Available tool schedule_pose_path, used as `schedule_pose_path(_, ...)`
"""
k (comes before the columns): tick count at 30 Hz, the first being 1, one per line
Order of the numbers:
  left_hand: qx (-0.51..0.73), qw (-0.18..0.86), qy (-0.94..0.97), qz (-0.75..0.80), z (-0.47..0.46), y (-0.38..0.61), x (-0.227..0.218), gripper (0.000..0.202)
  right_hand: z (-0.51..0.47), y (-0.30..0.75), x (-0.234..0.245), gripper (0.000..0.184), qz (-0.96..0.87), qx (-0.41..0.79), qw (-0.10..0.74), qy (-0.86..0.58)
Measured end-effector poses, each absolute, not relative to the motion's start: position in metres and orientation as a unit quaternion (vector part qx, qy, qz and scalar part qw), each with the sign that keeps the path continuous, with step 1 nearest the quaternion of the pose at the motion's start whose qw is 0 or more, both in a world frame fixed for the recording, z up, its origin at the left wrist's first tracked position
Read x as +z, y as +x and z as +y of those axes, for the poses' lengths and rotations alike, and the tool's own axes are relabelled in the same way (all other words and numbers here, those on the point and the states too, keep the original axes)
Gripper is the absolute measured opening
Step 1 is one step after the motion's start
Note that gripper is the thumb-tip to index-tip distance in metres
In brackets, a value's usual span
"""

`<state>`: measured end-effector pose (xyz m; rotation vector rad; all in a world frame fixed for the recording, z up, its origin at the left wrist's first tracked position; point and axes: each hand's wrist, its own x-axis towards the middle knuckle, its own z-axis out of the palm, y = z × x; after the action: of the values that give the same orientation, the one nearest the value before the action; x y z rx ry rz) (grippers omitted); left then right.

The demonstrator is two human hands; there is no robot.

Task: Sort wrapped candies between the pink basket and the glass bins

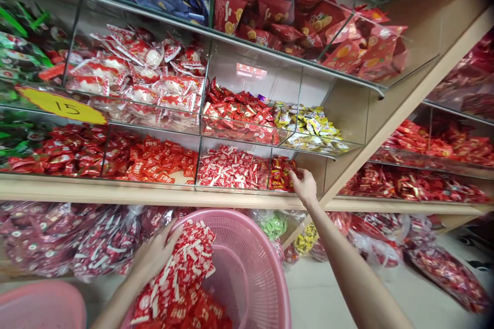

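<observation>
A pink plastic basket (266,262) with mesh sides stands below the shelf. Inside it lie red-and-white wrapped candies (183,262) heaped on its left side, with red wrapped candies (193,311) lower down. My left hand (158,249) is closed over the basket's left rim, its fingertips beside the red-and-white heap. At the bottom shelf, my right hand (306,186) reaches over the front edge of a small bin of red-and-yellow candies (281,174). Its fingers are slightly bent and apart, touching or very near those candies; some fingertips are hidden.
Clear dividers split the shelves into bins: red-and-white candies (229,167), yellow candies (309,122), red packets (276,7). A slanted wooden post (386,115) stands right of my hand. Bagged candies (104,241) lie under the wooden ledge (146,193). Another pink tub (42,303) is at lower left.
</observation>
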<state>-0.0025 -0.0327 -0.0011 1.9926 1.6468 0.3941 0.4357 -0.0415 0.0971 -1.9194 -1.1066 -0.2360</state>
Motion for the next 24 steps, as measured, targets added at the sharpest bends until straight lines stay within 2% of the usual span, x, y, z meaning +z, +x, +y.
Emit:
schedule_pose_path(5,0.124,0.260,0.736,0.612,-0.035,0.001,0.007,0.065,-0.043,0.427,0.091,0.049,-0.452,-0.116,0.397,-0.790)
schedule_pose_path(10,0.122,0.258,0.732,0.618,-0.035,0.002,0.008,0.067,-0.041,0.430,0.093,0.049,-0.449,-0.113,0.394,-0.794)
schedule_pose_path(13,0.147,0.282,0.729,0.607,-0.032,-0.001,0.001,0.066,-0.045,0.423,0.098,0.051,-0.448,-0.142,0.440,-0.765)
schedule_pose_path(17,0.206,0.369,0.702,0.573,-0.024,-0.009,-0.006,0.069,-0.086,0.387,0.092,0.053,-0.455,-0.210,0.526,-0.687)
schedule_pose_path(20,0.236,0.443,0.681,0.533,-0.021,-0.012,-0.003,0.073,-0.151,0.343,0.058,0.066,-0.449,-0.097,0.526,-0.716)
schedule_pose_path(22,0.240,0.473,0.673,0.515,-0.023,-0.011,0.004,0.074,-0.199,0.313,0.025,0.077,-0.408,0.079,0.516,-0.749)
schedule_pose_path(24,0.232,0.493,0.661,0.516,-0.027,-0.010,0.014,0.073,-0.241,0.285,-0.004,0.074,-0.325,0.267,0.515,-0.747)
